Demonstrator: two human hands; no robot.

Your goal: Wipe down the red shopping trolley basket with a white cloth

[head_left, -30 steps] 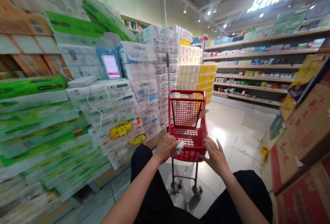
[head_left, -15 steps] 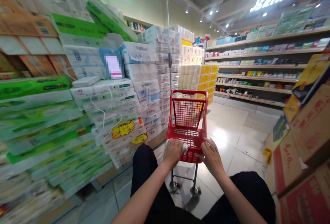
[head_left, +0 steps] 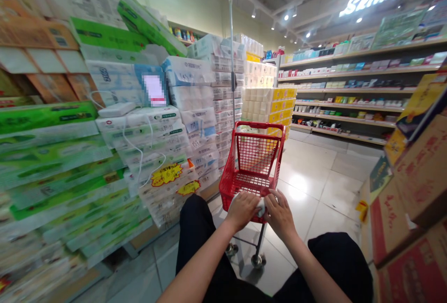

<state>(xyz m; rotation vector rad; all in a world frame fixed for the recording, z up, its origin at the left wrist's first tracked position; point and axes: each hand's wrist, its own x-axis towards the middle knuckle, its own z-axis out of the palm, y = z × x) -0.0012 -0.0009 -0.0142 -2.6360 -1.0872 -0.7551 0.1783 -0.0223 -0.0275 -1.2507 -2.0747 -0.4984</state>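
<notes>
A small red shopping cart (head_left: 253,158) stands on the tiled floor right in front of me, turned a little to the right, its basket holding nothing I can see. My left hand (head_left: 242,209) is closed on a white cloth (head_left: 260,206) pressed against the cart's near rim. My right hand (head_left: 279,212) rests beside it on the same rim, fingers curled onto the rim and touching the cloth. A thin metal pole (head_left: 231,56) rises from the cart toward the ceiling.
Stacked packs of tissue and paper rolls (head_left: 139,126) fill the left side, with yellow price tags (head_left: 166,175). Cardboard boxes (head_left: 415,191) crowd the right. Shelves of goods (head_left: 349,93) line the far right wall. A stack of yellow packs (head_left: 268,105) stands ahead.
Both hands have come together on the cart's near rim, the right one closing from spread fingers. The cart has swung slightly to the right and drawn closer.
</notes>
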